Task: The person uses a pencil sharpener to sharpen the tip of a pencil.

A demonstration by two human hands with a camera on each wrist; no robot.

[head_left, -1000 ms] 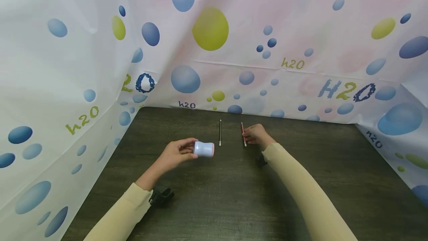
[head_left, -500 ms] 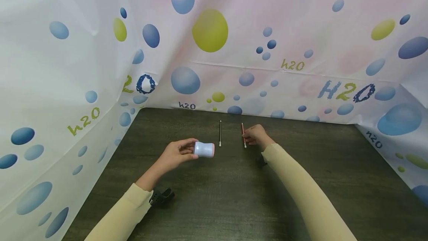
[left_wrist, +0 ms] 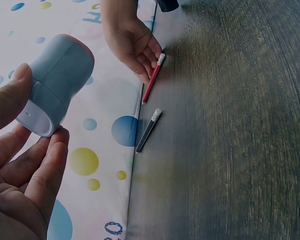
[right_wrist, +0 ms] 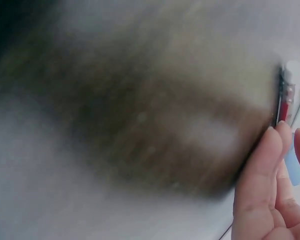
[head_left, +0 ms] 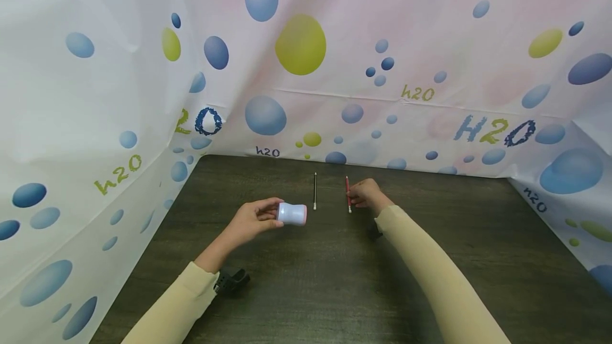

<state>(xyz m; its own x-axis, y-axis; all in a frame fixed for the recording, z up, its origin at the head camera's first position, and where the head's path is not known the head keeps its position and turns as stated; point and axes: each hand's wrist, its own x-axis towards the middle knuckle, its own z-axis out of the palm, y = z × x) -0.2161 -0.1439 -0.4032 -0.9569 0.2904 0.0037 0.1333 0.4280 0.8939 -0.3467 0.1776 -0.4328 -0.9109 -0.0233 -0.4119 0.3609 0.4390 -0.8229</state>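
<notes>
Entering sleeves: I see two on my head view, both pale yellow, a left sleeve and a right sleeve.
Black gadget: one sits under the left wrist.
Table: dark wood grain, spread beneath both arms.
Left hand: it grasps the container, thumb on one side and fingertips on the other, at the white recessed end I see in the left wrist view.
Container: pale blue and waisted, this one lies sideways in the grip, pink end pointing right, and looks to me raised above the table.
Right hand: it is bent at the fingers and pinches the red pencil; my right wrist view is mostly blur, with fingertips beside a red shaft.
Red pencil: white-ended, it is at the right fingertips over the far part of the table, white end toward the person.
Black pencil: it lies on the table between container and red pencil, touching neither, nearly parallel to the red one.
Sheet: white and printed, it rises behind the table with blue and green dots and "H2O" lettering.
</notes>
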